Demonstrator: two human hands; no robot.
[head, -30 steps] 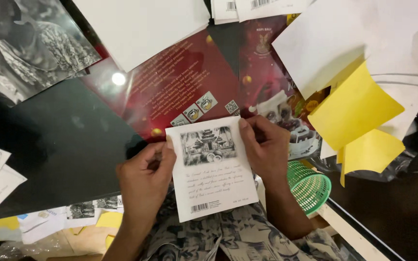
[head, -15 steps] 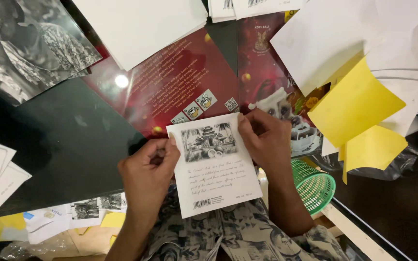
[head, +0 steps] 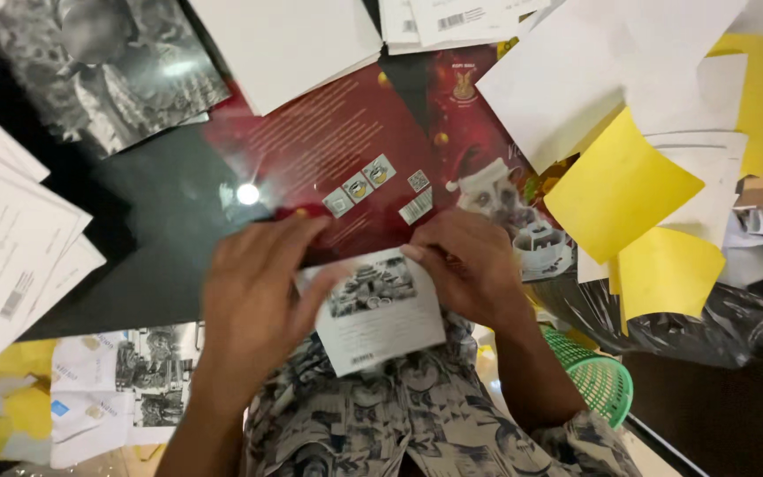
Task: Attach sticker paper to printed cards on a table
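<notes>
You hold one small white card low in the middle of the frame, just above your patterned shirt. Its printed side faces up, with a grey photograph across the top and small print below. Its long axis runs from the upper edge down toward you, tilted a little to the lower right.

The card lies between your two hands. Your left hand covers its upper left corner, thumb reaching across to the edge. Your right hand sits at the upper right corner, fingertips pressed on the top edge. Both hands pinch the card at its far end, so the grip is closed on paper, not spread. Neither hand is nearer; each touches it.

Just beyond the card lies one large dark red printed sheet on the black bench, partly under your fingers. Three yellow sheets show plainly at the right of the frame among loose white papers. One green mesh basket sits at the lower right, beside your right forearm. One black-and-white photo print lies at the upper left, and a stack of white printed sheets at the left edge.
</notes>
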